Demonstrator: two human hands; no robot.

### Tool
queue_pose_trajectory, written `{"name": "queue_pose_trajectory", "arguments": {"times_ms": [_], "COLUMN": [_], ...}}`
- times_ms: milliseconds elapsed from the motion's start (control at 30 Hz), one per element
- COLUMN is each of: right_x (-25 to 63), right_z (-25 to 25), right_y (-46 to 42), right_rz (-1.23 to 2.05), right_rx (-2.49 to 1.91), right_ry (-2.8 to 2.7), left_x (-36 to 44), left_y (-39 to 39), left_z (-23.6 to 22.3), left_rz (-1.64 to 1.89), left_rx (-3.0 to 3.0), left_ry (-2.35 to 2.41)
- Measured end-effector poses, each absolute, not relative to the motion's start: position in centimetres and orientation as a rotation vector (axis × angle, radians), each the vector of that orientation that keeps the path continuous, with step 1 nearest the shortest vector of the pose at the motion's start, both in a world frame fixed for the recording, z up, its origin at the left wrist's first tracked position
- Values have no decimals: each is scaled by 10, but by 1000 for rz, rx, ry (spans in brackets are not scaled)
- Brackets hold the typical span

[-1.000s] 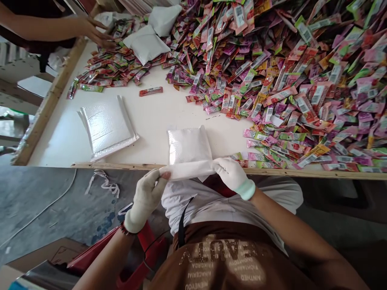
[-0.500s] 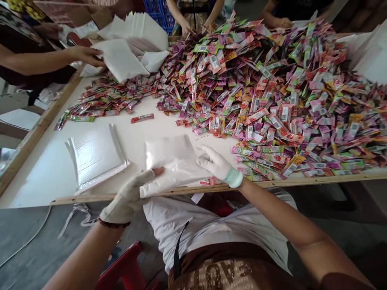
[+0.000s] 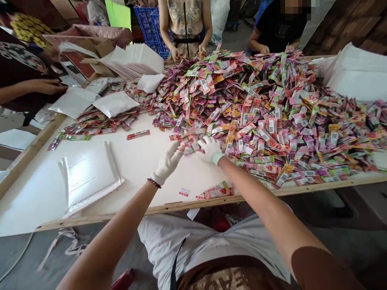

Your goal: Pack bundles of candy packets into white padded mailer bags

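In white gloves, both hands are at the near edge of a large heap of small colourful stick sachets (image 3: pixel 250 100). My left hand (image 3: pixel 168 163) has its fingers stretched forward and apart, the bare fingertips close to several motion-blurred sachets (image 3: pixel 193 141). From the other side, my right hand (image 3: pixel 209 150) reaches over these sachets with fingers spread and bent, touching them. A flat white packet (image 3: pixel 90 169) lies on the table to the left. By the front edge are a few loose sachets (image 3: pixel 218 190) and a small printed label (image 3: pixel 184 192).
White packets (image 3: pixel 116 104) lie on sachets at the back left, beside a stack of white sheets or bags (image 3: pixel 136 58). More white sheets (image 3: pixel 356 72) stand back right. Co-workers are at the left and far sides. A wooden rim (image 3: pixel 169 207) edges the table.
The white packet has left my hands, and both hands have moved forward to the sachets. The co-worker at left has drawn back a hand; white packets now lie on the sachets there.
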State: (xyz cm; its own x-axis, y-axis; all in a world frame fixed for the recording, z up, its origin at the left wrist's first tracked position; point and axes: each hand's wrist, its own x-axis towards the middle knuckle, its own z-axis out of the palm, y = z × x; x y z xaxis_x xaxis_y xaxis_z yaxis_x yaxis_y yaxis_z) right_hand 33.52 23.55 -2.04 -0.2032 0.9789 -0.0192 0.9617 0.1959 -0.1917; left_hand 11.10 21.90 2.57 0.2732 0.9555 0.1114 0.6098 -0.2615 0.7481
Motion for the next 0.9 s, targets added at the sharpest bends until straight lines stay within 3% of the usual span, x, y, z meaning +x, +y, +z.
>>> {"name": "queue_pose_trajectory", "arguments": {"times_ms": [167, 267, 400, 533, 733, 900], "right_x": [316, 343, 380, 394, 395, 415], "right_z": [-35, -28, 5, 35, 15, -13], "right_y": [161, 125, 111, 133, 159, 153], "right_rz": [381, 638, 988, 784, 546, 530], "right_rx": [-1362, -1173, -1036, -1399, -2305, -2333], "right_ry": [-2627, -2650, -2285, -1904, -2180, -2105], "left_x": [132, 117, 89, 102, 171, 159], "left_y": [211, 182, 150, 161, 191, 192], "left_z": [-20, -32, -24, 7, 15, -1], "left_rz": [336, 134, 250, 496, 53, 60], "left_rx": [2469, 2551, 2510, 2335, 2100, 2089], "left_ry": [1369, 1405, 1392, 1514, 1752, 1634]}}
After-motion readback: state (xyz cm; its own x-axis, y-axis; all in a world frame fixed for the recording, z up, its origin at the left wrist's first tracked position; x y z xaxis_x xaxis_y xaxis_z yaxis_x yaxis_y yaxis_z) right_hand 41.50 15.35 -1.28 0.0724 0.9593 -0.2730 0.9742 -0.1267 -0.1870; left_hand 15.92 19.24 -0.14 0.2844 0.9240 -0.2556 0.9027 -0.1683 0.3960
